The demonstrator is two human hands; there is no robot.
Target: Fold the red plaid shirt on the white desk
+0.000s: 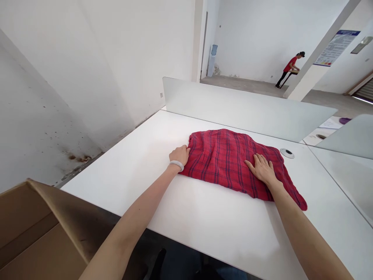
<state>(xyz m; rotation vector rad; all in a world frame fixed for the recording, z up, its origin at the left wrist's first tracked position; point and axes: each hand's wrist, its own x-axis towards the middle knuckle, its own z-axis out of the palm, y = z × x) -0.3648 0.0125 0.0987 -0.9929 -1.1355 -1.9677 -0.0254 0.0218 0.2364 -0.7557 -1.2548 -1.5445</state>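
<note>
A red plaid garment [221, 159] with dark blue lines lies folded and slightly wrinkled on the white table [140, 155]. Its exact kind is hard to make out; the left edge looks gathered and the lower right corner sticks out in a point. My left hand [180, 155], with a pale bangle [177, 165] at the wrist, is closed on the garment's left edge, some fingertips hidden. Flat on the right part of the cloth rests my right hand [262, 169], its fingers spread.
A frosted divider [233, 107] runs along the table's back edge, with a round cable grommet [287, 153] in front of it. An opened cardboard box [32, 233] stands at lower left. Far off, a person in red [290, 68] stands at a small table.
</note>
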